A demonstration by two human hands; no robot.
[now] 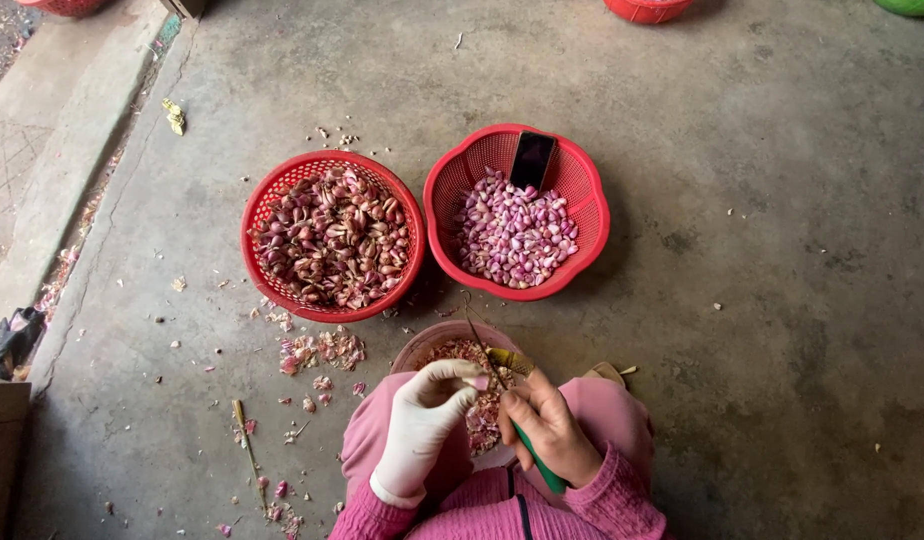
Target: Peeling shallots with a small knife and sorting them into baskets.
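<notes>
My left hand (422, 420), in a white glove, pinches a small pink clove (478, 382) between its fingertips. My right hand (547, 425) is bare and grips a knife with a green handle (535, 462); its thin blade (482, 345) points up past the clove. Both hands hover over a pink bowl (427, 340) of peelings in my lap. Beyond it stand two red baskets on the concrete: the left basket (267, 200) holds unpeeled brownish-purple cloves, the right basket (452, 180) holds peeled pink cloves.
A dark phone (532, 160) leans inside the right basket's far wall. Skins and scraps (317, 352) litter the floor at lower left. A concrete kerb (72, 170) runs along the left. More red tubs (647, 8) and a green one (912, 5) sit at the far edge.
</notes>
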